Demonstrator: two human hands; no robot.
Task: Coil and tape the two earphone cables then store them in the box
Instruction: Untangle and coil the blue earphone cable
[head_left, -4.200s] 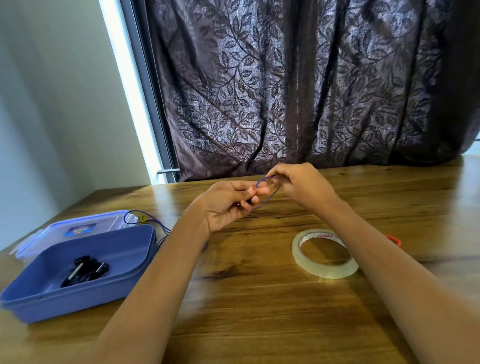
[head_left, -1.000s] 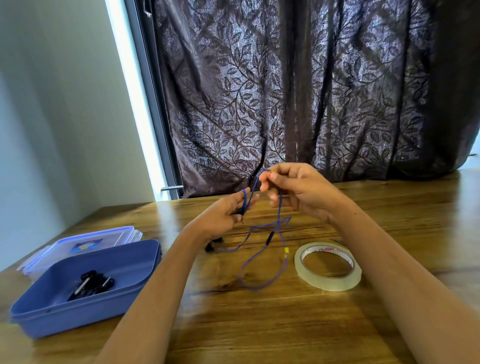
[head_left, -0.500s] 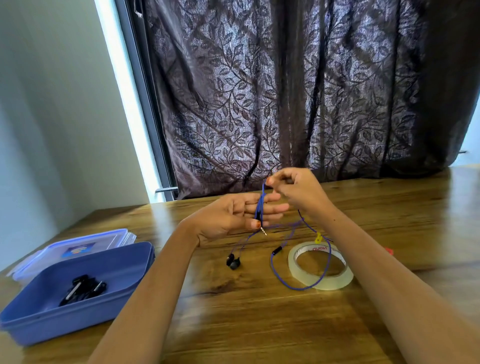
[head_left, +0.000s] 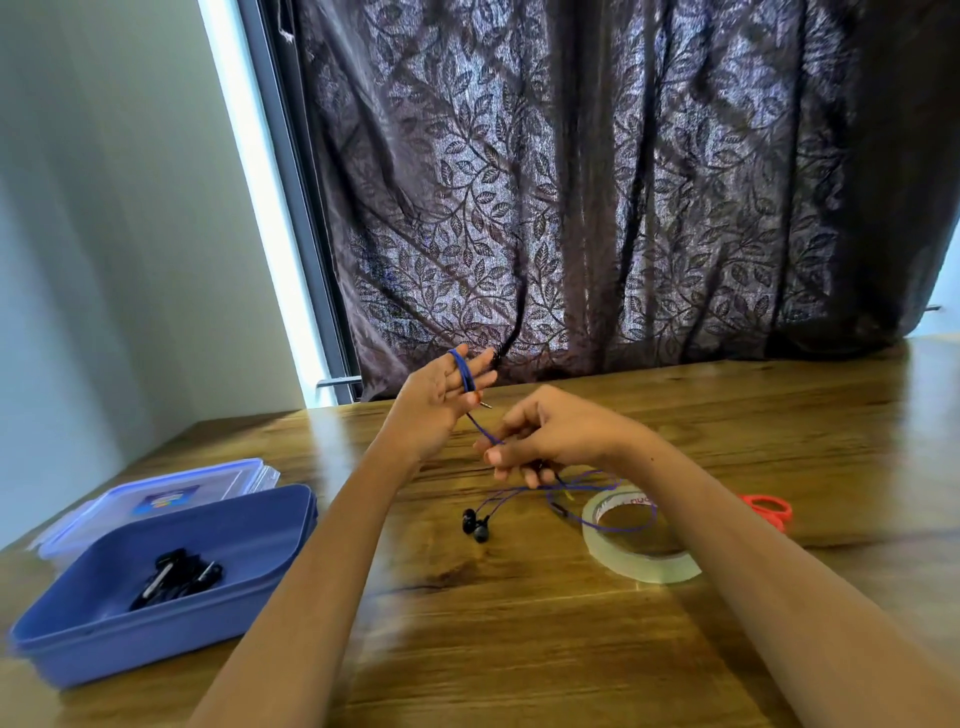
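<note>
Head view, left hand: you are holding your left hand raised with its fingers spread and straight; the blue earphone cable is now looping over the top of those fingers, where half a second ago it was only hanging across them.

Head view, plug end: the metal jack is poking out just beside the left fingers, so you are anchoring that end against the hand.

Head view, right hand: your right hand has dropped below the left and is pinching the cable between thumb and fingertips, feeding the next turn.

Head view, slack: the rest of the cable is trailing on the table, one loop lying across the tape roll, the earbuds resting near your left forearm.

Head view, box: the blue box is sitting open at the left, well apart from your hands, with a dark bundle already inside; its lid is lying just behind it.

Meaning: winding appears to be just beginning; taping and storing this second cable are not yet done.

Watch: the loop resting on the tape roll may be dragging it as you wind.
</note>
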